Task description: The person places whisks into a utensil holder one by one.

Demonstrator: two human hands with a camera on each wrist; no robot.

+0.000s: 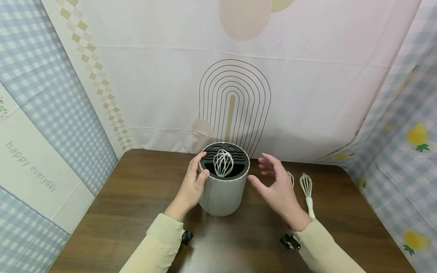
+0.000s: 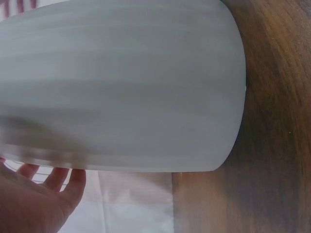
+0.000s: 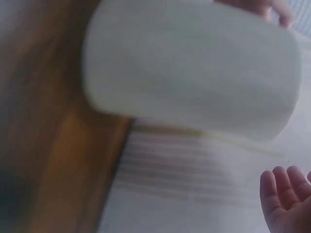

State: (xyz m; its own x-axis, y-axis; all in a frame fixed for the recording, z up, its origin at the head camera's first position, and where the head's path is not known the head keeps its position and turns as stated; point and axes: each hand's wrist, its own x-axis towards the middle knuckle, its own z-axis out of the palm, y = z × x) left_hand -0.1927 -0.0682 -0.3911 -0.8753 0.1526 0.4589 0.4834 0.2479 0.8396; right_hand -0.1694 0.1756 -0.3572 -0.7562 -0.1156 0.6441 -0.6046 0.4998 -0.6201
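Observation:
A pale grey, round utensil holder (image 1: 222, 197) stands upright on the table, with a black slotted insert in its top. The wire head of a whisk (image 1: 223, 163) pokes up out of the holder's large front opening; its handle is hidden inside. My left hand (image 1: 192, 185) grips the holder's upper left side, thumb and fingertips at the rim. In the left wrist view its fingers (image 2: 73, 189) lie against the grey wall. Off the holder's right side is my right hand (image 1: 278, 189), fingers parted and holding nothing. The right wrist view shows its fingers (image 3: 286, 189) apart from the holder.
Right of my right hand, a white whisk (image 1: 308, 197) lies on the brown wooden table (image 1: 146, 197). Another whisk (image 1: 290, 178) is mostly hidden behind that hand. A printed cloth (image 1: 164, 94) hangs along the table's back edge, with checked cloths at both sides.

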